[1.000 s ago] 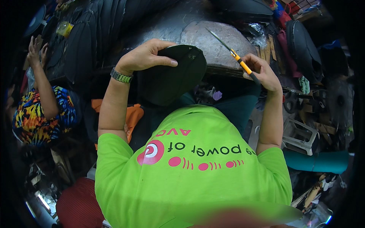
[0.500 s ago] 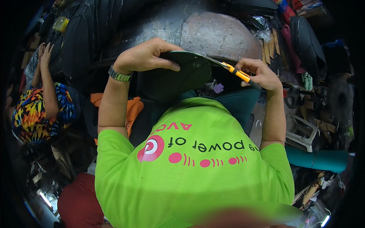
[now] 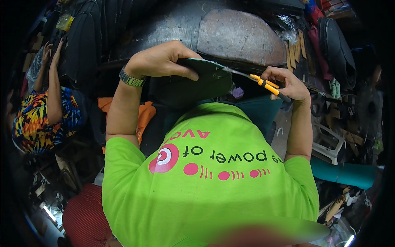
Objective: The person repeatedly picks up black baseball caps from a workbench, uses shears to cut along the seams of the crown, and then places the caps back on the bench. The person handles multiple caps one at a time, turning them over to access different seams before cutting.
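My left hand (image 3: 170, 59), with a metal watch at the wrist, grips the upper edge of a dark rounded sheet (image 3: 197, 84), thumb on the near face. The sheet has a thin pale rim and hangs tilted in front of my body. My right hand (image 3: 288, 84) is closed around shears (image 3: 269, 86) with yellow-and-black handles. Their slim metal part reaches left to the sheet's right edge; whether the blades are spread is too small to tell.
A dark work surface with a worn, rounded slab (image 3: 240, 37) lies beyond my hands. Black curved panels (image 3: 82, 45) stand at the left, beside another person in a multicoloured shirt (image 3: 47, 119). A grey plastic stool (image 3: 327, 144) and a teal roll (image 3: 343, 173) are at right.
My right hand and the shears have shifted a little right and down. The dark sheet and my left hand have moved slightly right.
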